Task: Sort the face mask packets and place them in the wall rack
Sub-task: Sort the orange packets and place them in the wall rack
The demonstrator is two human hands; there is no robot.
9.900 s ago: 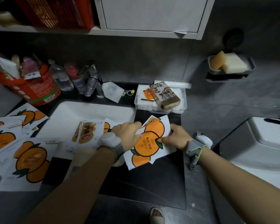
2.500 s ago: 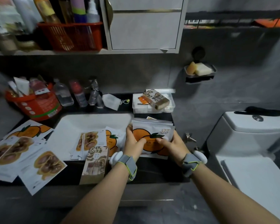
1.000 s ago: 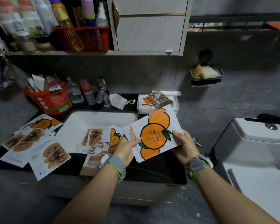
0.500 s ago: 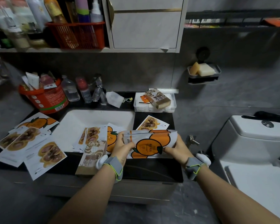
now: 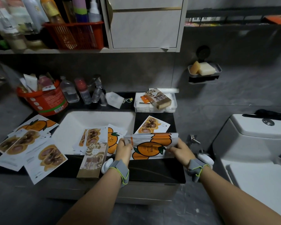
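A stack of white face mask packets printed with oranges stands on edge on the black counter. My left hand grips its left side and my right hand its right side. A brown-printed packet lies just behind the stack. More brown and orange packets are spread on the counter's left, and a few packets lie over the sink's front rim. A black wall rack with some packets in it hangs at the upper right.
A white sink is set in the counter. A tall brown box lies by my left wrist. A red tub, bottles and a clear box line the back. A soap dish and a toilet are on the right.
One second ago I held the orange packets up, fanned and facing me. Since then I have squared them into a stack and lowered it edge-down to the counter.
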